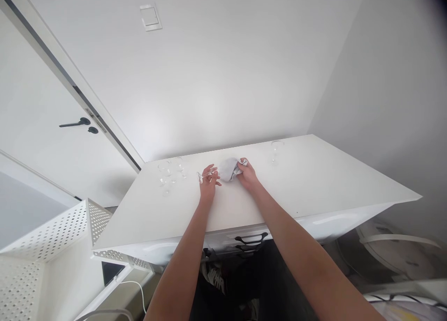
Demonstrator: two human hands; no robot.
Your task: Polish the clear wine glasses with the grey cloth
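Near the centre of the frame, a clear stemmed drinking glass [220, 172] lies tipped on its side between two bare hands, its foot toward the left and its bowl toward the right. The left hand [208, 181] has its fingers loosely curled about the thin stem, some of them spread apart. The right hand [246, 174] pinches a pale grey-white soft cloth [230, 169] between thumb and fingers at the bowl's right end; the cloth fills much of the bowl. Both hands are over a white flat-topped cabinet [331, 181]. Left of centre, a small group of clear stemmed glasses [168, 171] stands on it; right of centre stands a single clear stemmed glass [277, 150].
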